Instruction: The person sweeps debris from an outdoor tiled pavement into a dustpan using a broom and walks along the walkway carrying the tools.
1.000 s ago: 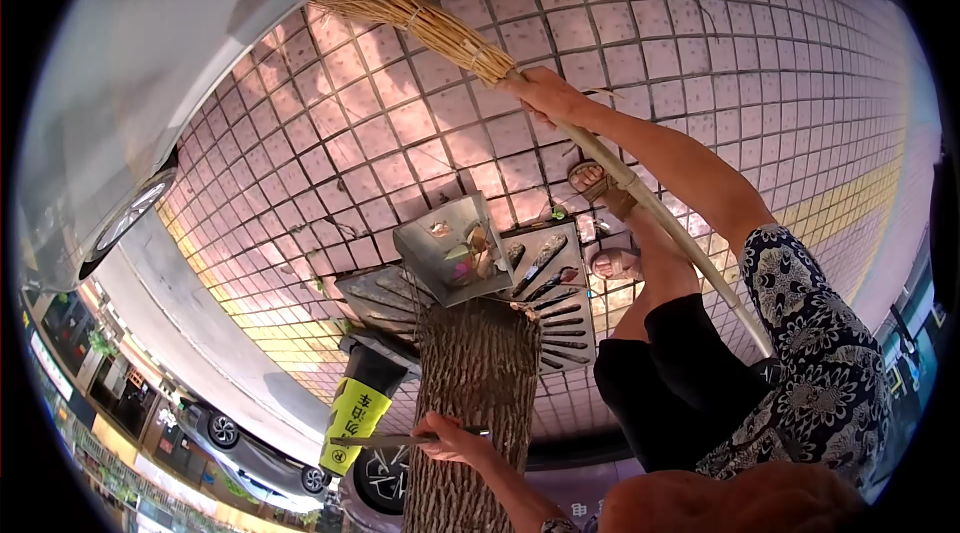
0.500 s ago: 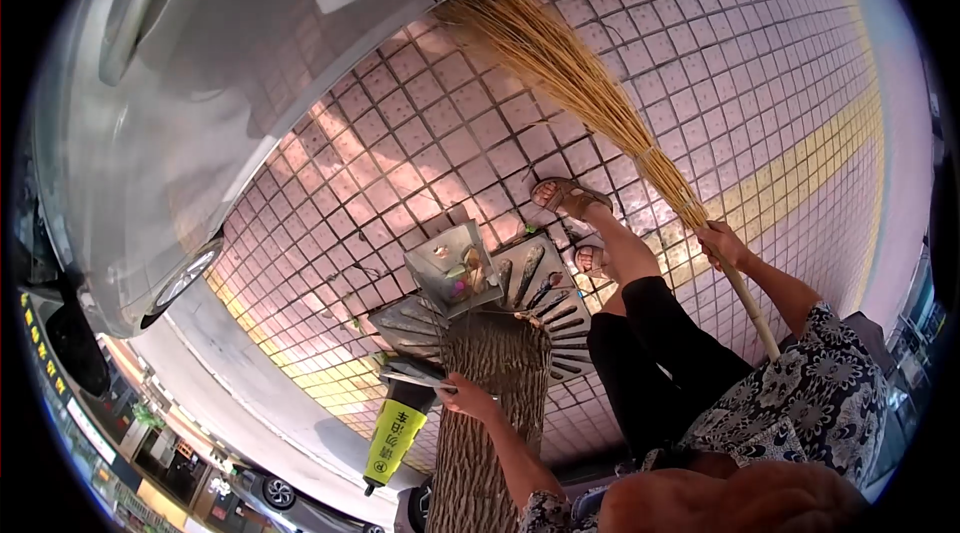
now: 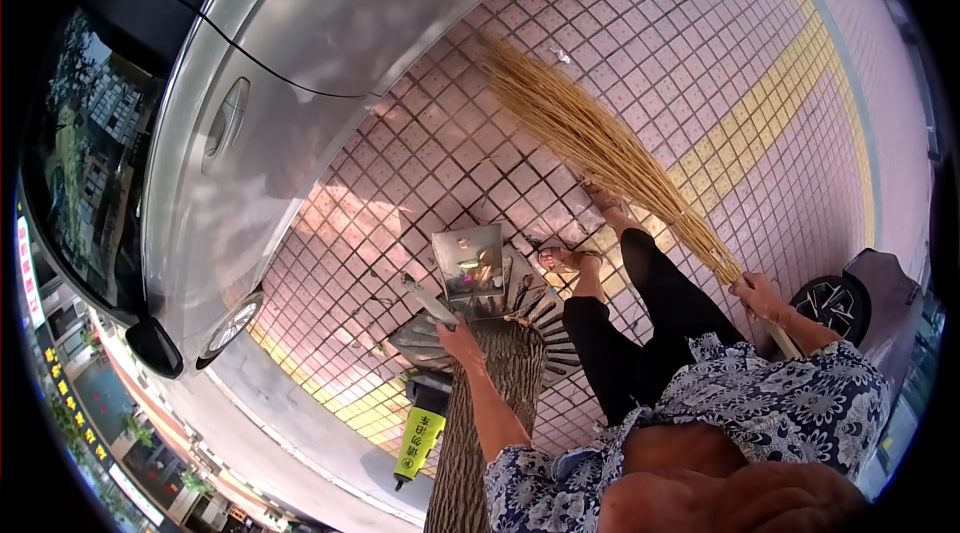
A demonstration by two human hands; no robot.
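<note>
My right hand is closed round the pole of a long twig broom. The broom slants up and left, its bristle tips over the pink paving near the car. In my left hand is a flat grey bar-like piece, pointing up and left; whether it joins the pan is unclear. Just right of its far end stands a square metal dustpan with bits of litter in it. The pan rests at the foot of a tree trunk, near my sandalled feet.
A silver car borders the left side. Slotted grating surrounds the trunk, with a yellow-green sign beside it. A white scrap lies beyond the broom tips. To my right is a black spoked wheel.
The broom head has drawn back from the car's edge, and my right hand has come lower. My left hand and its grey piece have risen toward the pan. My view and feet have shifted.
</note>
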